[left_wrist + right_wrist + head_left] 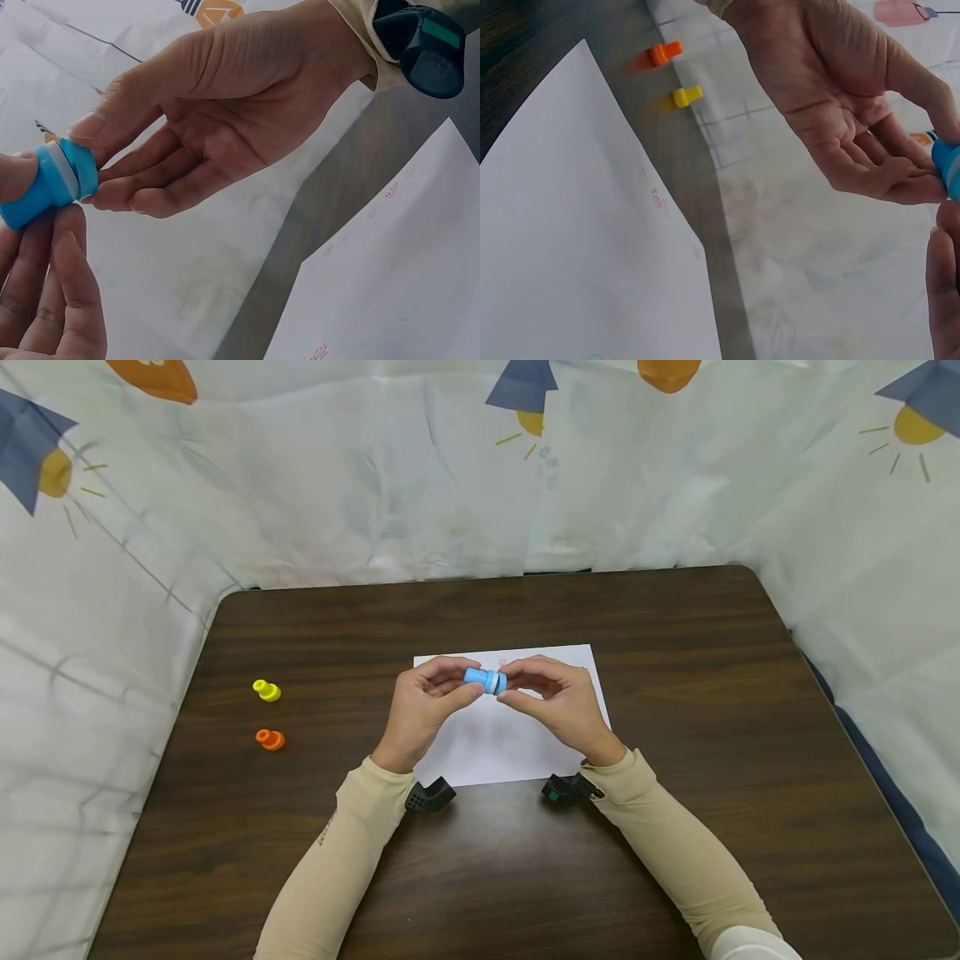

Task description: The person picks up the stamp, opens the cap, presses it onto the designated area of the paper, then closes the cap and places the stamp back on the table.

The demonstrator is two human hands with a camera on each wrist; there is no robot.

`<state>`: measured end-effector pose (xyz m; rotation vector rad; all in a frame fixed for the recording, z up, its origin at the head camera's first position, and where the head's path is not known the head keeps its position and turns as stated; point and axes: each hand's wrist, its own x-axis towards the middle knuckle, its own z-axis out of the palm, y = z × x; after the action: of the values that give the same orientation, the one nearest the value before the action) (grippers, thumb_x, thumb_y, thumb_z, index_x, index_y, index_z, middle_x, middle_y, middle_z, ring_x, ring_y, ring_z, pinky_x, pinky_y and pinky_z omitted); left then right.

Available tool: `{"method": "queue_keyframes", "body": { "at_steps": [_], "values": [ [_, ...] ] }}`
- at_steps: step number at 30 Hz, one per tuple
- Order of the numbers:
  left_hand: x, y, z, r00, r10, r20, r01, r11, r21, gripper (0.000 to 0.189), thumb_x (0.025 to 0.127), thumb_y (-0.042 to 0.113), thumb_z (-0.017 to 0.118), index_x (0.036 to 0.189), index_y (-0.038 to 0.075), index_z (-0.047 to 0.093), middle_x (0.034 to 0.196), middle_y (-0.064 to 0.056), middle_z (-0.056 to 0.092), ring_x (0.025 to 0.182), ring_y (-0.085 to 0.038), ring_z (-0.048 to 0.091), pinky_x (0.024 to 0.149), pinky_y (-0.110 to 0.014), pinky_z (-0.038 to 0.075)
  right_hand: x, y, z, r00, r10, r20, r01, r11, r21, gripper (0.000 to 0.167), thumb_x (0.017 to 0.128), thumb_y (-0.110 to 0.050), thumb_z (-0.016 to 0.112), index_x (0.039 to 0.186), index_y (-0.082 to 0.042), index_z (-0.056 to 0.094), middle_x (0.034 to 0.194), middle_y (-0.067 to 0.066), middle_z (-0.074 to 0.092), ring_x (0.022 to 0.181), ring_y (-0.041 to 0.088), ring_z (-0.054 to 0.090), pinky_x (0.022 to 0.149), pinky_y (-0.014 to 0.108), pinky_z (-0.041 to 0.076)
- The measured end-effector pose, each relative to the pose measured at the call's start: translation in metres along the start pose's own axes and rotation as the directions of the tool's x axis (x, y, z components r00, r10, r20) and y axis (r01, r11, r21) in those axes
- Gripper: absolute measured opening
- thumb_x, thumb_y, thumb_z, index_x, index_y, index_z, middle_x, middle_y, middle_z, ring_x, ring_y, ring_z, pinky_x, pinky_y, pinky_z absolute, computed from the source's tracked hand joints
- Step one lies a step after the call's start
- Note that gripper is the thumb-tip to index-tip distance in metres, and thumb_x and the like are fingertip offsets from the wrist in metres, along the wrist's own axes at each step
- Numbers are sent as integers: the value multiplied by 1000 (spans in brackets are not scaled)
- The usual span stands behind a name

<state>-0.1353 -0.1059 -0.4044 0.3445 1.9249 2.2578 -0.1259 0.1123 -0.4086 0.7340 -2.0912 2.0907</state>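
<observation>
Both hands meet near the centre of the head view, the left hand [423,710] and right hand [564,703] pinching opposite ends of a small blue plastic cylinder with a white band [485,681], over a white paper sheet [487,747] on a dark brown wood-grain table [750,710]. A yellow knobbed piece [268,692] and an orange knobbed piece [272,741] stand at centre left. Left wrist view: at the left edge, the blue cap [85,171] sits tilted against the band. Right wrist view: the cylinder is cut off at the right edge; red marks [658,199], perhaps print, dot the sheet.

The paper [498,743] looks matt — blue piece [485,680], smooth plastic.
</observation>
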Motion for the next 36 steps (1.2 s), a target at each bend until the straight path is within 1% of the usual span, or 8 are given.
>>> {"method": "queue_keyframes", "body": {
  "at_steps": [5, 11, 19, 24, 31, 34, 36],
  "values": [
    [1, -4, 0, 1000, 4, 6, -4, 1000, 1, 24, 90, 5, 79, 113, 3, 73, 100, 5, 75, 91, -9, 73, 87, -25, 64, 0, 1, -1, 1000, -20, 7, 20, 1000, -1, 31, 86, 1, 81, 114, 10, 72, 112, -10, 76, 96, 13, 75, 91, 35, 65],
    [1, -6, 1, 1000, 7, 5, -7, 1000, -12, 23, 90, 4, 79, 112, 5, 74, 100, 6, 76, 91, -9, 74, 88, -26, 64, 0, 1, -1, 999, -35, 4, 35, 999, 4, 31, 86, 1, 81, 113, 11, 71, 112, -11, 76, 95, 13, 75, 90, 35, 65],
    [0, -6, 3, 1000, 5, 2, -5, 1000, -15, 25, 89, 3, 79, 113, 3, 73, 101, 6, 76, 92, -8, 74, 88, -25, 64, 0, 3, -1, 999, -35, -3, 35, 999, -7, 30, 86, 1, 81, 113, 10, 72, 111, -11, 76, 95, 12, 74, 90, 33, 65],
    [0, -6, 4, 1000, 4, -2, -4, 1000, -15, 25, 89, 2, 79, 113, 2, 73, 101, 6, 76, 92, -8, 74, 88, -25, 64, 0, 3, -1, 1000, -26, -13, 26, 999, -22, 29, 84, 6, 80, 112, 9, 72, 110, -11, 75, 94, 12, 74, 89, 32, 65],
    [0, -7, 5, 1000, 23, -6, -23, 1000, -3, 26, 88, 0, 78, 114, 3, 72, 103, 6, 75, 93, -8, 73, 88, -25, 64, -1, 3, 0, 999, -29, -27, 28, 999, -26, 30, 82, 11, 80, 110, 9, 73, 109, -11, 75, 93, 12, 74, 87, 32, 65],
    [-1, -7, 6, 1000, 22, -11, -21, 1000, 9, 27, 88, 1, 79, 114, 2, 72, 103, 6, 75, 94, -9, 74, 89, -25, 64, -1, 3, 0, 999, -28, -31, 28, 999, -27, 30, 81, 11, 80, 110, 9, 73, 109, -9, 75, 92, 12, 74, 87, 32, 65],
    [-1, -7, 7, 1000, 21, -14, -21, 1000, 21, 28, 88, 3, 79, 115, 1, 72, 103, 6, 75, 94, -10, 74, 90, -25, 64, -1, 3, 0, 999, -28, -33, 27, 999, -29, 30, 81, 11, 80, 110, 9, 73, 108, -5, 76, 92, 12, 74, 87, 32, 65]
  ]
}}
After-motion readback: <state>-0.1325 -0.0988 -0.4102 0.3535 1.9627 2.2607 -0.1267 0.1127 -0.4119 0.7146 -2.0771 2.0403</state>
